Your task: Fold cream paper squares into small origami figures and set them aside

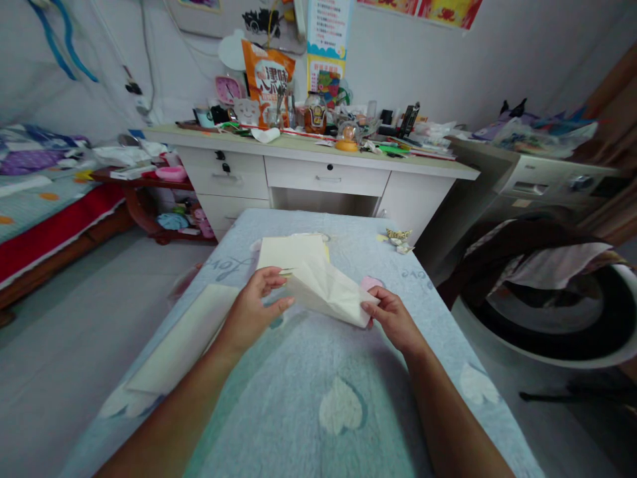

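Note:
A creased white sheet of paper (328, 292) is held up above the cloth-covered table. My right hand (393, 317) pinches its right end between thumb and fingers. Beside its left end is my left hand (259, 307), thumb and fingers apart, with a small gap between them and the sheet. Behind the sheet lies a stack of cream paper (291, 252), partly covered by it. Along the left side of the table rests a folded cream sheet (184, 338), partly under my left forearm. A pink piece (371, 283) shows just behind my right hand.
The table has a blue cloth with hearts (343, 405). Small patterned items (399, 239) lie at its far right corner. Beyond stands a cluttered white desk (328, 178). An open washing machine (547, 299) with clothes is at right, a bed (50, 206) at left.

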`<action>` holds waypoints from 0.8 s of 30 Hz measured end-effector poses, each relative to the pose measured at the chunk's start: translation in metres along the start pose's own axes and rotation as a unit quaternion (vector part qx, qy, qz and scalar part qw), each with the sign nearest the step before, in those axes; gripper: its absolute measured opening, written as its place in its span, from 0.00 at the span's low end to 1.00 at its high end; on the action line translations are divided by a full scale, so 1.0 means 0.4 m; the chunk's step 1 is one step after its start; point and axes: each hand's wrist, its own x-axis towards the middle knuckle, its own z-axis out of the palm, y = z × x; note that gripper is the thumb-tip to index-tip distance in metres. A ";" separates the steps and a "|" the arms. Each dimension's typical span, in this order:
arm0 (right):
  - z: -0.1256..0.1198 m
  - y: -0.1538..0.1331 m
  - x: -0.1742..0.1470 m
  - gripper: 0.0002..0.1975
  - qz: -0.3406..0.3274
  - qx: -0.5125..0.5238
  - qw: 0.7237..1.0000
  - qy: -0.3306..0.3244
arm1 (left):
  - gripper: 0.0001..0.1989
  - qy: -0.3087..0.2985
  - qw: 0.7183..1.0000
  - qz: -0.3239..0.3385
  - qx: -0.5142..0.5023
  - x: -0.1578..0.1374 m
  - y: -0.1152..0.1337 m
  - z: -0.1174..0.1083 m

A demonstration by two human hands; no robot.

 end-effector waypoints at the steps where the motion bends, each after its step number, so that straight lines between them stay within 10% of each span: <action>1: 0.005 0.002 0.001 0.14 0.006 0.021 1.000 0.001 | 0.32 -0.005 0.998 -0.041 -0.043 0.003 -0.015 0.005; 7: 0.032 -0.002 0.001 0.20 0.018 0.131 0.991 0.015 | 0.33 -0.045 0.948 -0.220 -0.225 -0.027 -0.041 0.068; 12: 0.048 0.005 -0.001 0.31 0.043 0.138 0.989 -0.034 | 0.30 -0.123 0.893 -0.212 -0.377 -0.053 -0.018 0.104; 24: 0.039 0.038 -0.002 0.16 -0.019 -0.081 0.996 -0.032 | 0.46 0.029 0.963 -0.199 -0.178 -0.042 -0.063 0.102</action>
